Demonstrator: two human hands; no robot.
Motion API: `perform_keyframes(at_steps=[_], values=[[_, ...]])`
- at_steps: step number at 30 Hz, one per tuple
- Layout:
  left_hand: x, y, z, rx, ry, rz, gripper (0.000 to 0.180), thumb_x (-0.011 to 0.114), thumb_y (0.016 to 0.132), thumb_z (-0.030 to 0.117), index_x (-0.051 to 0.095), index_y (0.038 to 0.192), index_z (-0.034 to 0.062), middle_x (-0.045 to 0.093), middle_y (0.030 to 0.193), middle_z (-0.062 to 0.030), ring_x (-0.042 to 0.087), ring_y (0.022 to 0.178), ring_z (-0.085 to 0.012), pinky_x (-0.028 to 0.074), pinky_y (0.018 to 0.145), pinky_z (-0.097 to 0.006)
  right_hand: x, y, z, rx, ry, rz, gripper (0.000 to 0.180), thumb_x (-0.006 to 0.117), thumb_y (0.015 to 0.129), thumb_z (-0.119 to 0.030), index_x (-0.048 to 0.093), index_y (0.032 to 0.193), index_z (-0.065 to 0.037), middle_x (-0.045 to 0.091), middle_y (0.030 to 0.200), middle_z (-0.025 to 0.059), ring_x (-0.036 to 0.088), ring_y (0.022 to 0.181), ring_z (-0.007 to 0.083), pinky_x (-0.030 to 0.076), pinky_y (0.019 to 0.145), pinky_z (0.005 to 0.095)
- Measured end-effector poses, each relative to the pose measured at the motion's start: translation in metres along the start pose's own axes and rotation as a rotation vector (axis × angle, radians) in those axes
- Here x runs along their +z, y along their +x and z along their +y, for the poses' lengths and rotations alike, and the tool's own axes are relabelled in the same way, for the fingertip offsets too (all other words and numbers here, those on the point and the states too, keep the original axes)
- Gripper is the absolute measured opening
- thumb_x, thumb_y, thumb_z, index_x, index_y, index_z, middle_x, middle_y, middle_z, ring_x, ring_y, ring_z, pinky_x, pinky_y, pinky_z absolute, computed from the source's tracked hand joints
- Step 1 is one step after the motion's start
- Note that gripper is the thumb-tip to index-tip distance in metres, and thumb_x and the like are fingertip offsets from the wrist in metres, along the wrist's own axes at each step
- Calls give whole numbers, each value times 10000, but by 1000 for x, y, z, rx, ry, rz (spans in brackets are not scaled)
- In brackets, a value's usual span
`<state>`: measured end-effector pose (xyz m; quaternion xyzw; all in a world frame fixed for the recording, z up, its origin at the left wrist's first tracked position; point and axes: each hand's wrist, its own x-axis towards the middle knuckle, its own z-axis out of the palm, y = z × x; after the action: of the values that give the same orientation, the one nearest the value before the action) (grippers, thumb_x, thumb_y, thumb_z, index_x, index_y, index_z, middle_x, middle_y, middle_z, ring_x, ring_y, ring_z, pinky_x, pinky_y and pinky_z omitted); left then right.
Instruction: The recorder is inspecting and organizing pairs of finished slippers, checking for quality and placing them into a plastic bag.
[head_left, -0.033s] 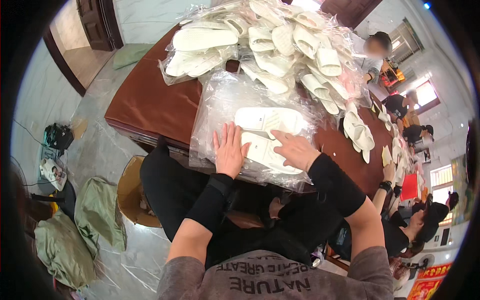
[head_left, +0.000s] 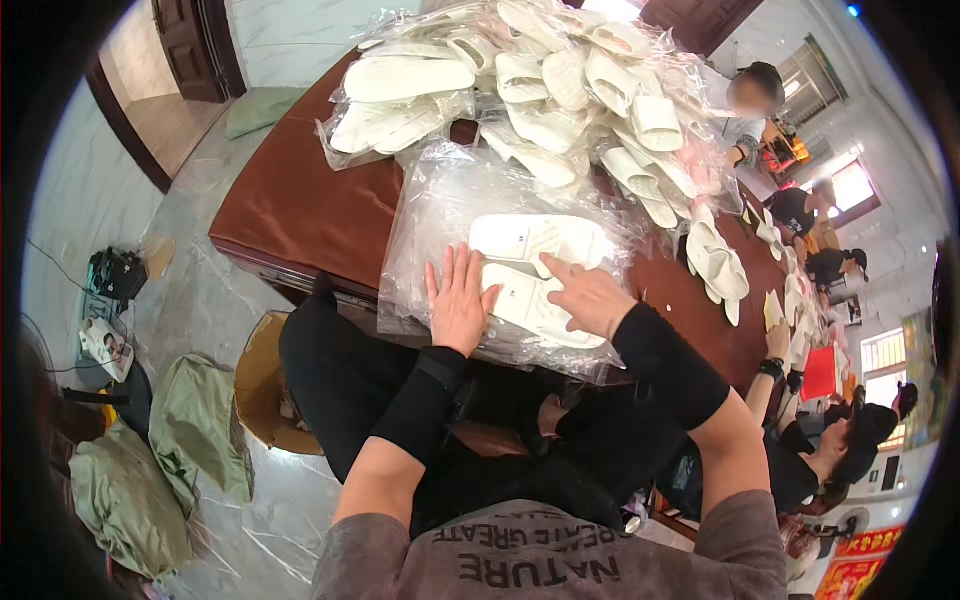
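A pair of white slippers lies side by side, soles down, on a stack of clear plastic bags (head_left: pixel 432 205) at the table's near edge. My left hand (head_left: pixel 460 305) rests flat on the bags with its fingers spread, its thumb by the heel of the nearer slipper (head_left: pixel 510 288). Over the straps is my right hand (head_left: pixel 592 298), its index finger stretched toward the farther slipper (head_left: pixel 500 238) and the other fingers loosely bent. It grips nothing that I can see, and it covers part of the nearer slipper's strap.
A large heap of bagged white slippers (head_left: pixel 565 80) covers the far part of the brown table (head_left: pixel 300 190). More loose slippers (head_left: pixel 716 262) lie to the right, where several co-workers sit. A cardboard box (head_left: pixel 262 375) and green sacks (head_left: pixel 125 500) stand on the floor at left.
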<state>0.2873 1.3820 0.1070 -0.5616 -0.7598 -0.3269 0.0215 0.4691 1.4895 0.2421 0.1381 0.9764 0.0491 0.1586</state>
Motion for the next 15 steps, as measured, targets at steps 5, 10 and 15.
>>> perform_keyframes(at_steps=[5, 10, 15], values=[[10, -3, -5, 28, -9, 22, 599, 521, 972, 426, 418, 1447, 77, 376, 1523, -150, 295, 1439, -332, 148, 1163, -567, 2, 24, 8, 39, -82, -200, 447, 868, 545, -359, 747, 893, -106, 546, 1101, 98, 553, 1026, 294, 494, 845, 389], [3, -2, -2, 26, -22, 11, 526, 549, 958, 413, 487, 1381, 106, 389, 1511, -153, 301, 1434, -336, 147, 1165, -572, 2, 18, 14, -21, -50, -110, 418, 868, 554, -381, 721, 812, -86, 538, 1042, 86, 548, 1001, 285, 501, 827, 362], [6, 0, -1, 37, -21, 15, 359, 609, 934, 350, 599, 1187, 96, 425, 1478, -148, 319, 1423, -335, 161, 1157, -589, -10, -13, 35, 12, 26, 126, 339, 794, 688, -235, 660, 971, -105, 533, 992, 96, 554, 986, 278, 508, 816, 374]])
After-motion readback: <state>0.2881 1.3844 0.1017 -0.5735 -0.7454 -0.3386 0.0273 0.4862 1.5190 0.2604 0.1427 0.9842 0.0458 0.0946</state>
